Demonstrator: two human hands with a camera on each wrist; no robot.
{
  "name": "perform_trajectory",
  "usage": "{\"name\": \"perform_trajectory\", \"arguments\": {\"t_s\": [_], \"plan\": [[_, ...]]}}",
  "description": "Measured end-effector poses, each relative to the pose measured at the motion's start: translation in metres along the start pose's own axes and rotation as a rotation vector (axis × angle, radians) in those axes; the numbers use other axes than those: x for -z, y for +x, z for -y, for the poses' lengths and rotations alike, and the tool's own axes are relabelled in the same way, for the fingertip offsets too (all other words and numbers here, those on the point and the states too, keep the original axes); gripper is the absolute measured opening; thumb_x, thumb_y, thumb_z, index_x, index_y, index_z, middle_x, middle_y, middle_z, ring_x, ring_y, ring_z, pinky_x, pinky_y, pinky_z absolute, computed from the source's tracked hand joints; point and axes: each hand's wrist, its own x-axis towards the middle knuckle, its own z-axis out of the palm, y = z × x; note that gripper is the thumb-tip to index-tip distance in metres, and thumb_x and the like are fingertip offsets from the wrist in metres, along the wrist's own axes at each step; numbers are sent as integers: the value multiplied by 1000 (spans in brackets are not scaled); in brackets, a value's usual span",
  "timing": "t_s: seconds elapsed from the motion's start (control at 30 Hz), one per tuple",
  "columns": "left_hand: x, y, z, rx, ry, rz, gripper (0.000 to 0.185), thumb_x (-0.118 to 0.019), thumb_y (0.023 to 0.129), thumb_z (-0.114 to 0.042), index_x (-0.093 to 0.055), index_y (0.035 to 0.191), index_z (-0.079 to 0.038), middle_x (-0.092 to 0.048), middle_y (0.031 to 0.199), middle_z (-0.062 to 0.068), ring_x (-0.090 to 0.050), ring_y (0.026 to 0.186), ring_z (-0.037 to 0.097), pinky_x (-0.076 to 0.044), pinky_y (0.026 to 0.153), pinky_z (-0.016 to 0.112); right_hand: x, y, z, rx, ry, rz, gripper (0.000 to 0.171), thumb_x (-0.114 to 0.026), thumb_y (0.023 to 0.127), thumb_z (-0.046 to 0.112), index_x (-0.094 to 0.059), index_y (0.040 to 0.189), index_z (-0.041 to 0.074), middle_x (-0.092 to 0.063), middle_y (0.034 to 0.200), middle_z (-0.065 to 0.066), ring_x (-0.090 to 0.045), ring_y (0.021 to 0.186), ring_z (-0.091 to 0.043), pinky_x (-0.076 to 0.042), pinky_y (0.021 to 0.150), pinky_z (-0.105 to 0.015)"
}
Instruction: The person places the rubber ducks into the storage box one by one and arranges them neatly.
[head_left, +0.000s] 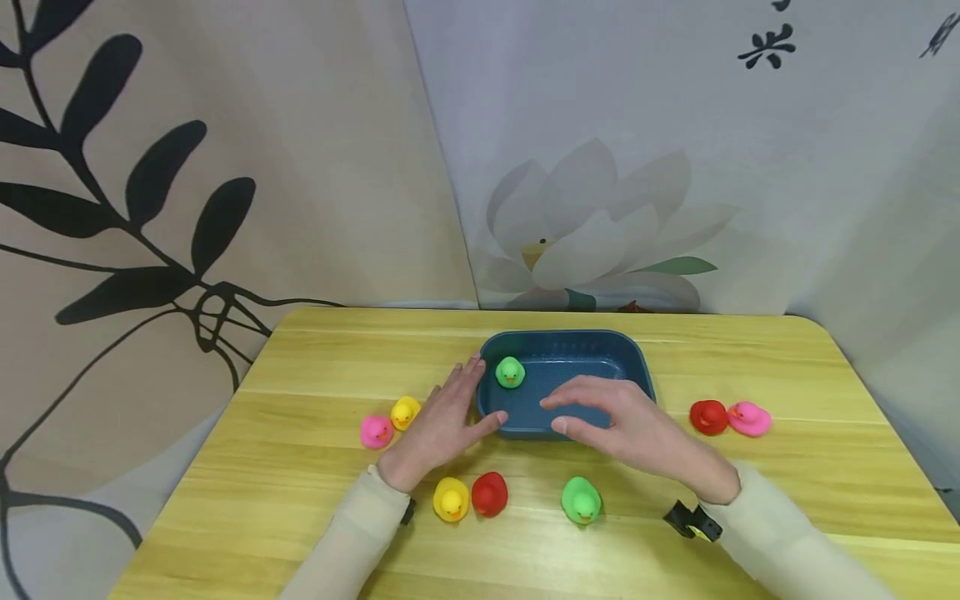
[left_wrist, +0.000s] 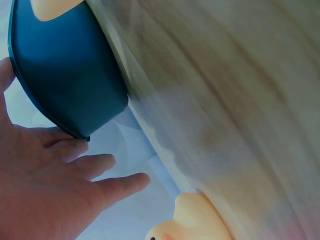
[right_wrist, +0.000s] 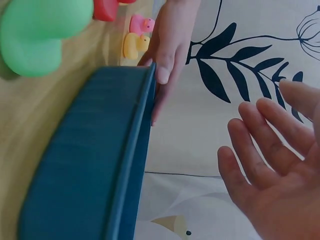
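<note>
On your wooden table [head_left: 247, 500], a yellow duck [head_left: 452, 500], red duck [head_left: 490, 495] and green duck [head_left: 581, 502] sit nearest you, then the blue tray [head_left: 570, 367] with a second green duck [head_left: 510, 372] inside, printed backdrop [head_left: 337, 167] behind. Your left hand [head_left: 441, 423]'s splayed against the tray's rim; your right hand [head_left: 633, 421]'s relaxed and empty over it.

We wear cream sleeves [head_left: 795, 533], with a small black device [head_left: 692, 520], touched with yellow, at the right one and a black piece [head_left: 408, 511] at the left.
</note>
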Motion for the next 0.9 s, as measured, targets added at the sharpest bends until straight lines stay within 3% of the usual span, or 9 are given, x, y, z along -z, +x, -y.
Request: {"name": "perform_trajectory", "arguments": {"t_s": [0.4,0.63,0.9], "plan": [[-1,0,2,-5,7,-3,95,-54,98,-68,-20,167,-12,-12,173,1,-16,158,32,-23,122,61,-10,-30,-4,26,-11,19,25,-71,100,24,-75,125,22,-72,124,12,-68,117,-15,-58,95,-44],[-1,0,2,-11,13,-5,94,-54,98,-68,-20,167,-12,-13,173,2,-17,158,33,-24,122,61,-15,-46,-5,26,-19,87,27,-68,103,28,-73,128,22,-71,129,8,-68,118,-18,-57,96,-46],[-1,0,2,-4,19,2,95,-53,98,-69,-18,167,-13,-11,173,1,-16,158,31,-22,122,62,-20,-60,-9,67,-24,139,27,-66,103,29,-73,128,21,-71,129,5,-68,117,-16,-57,97,-41]]}}
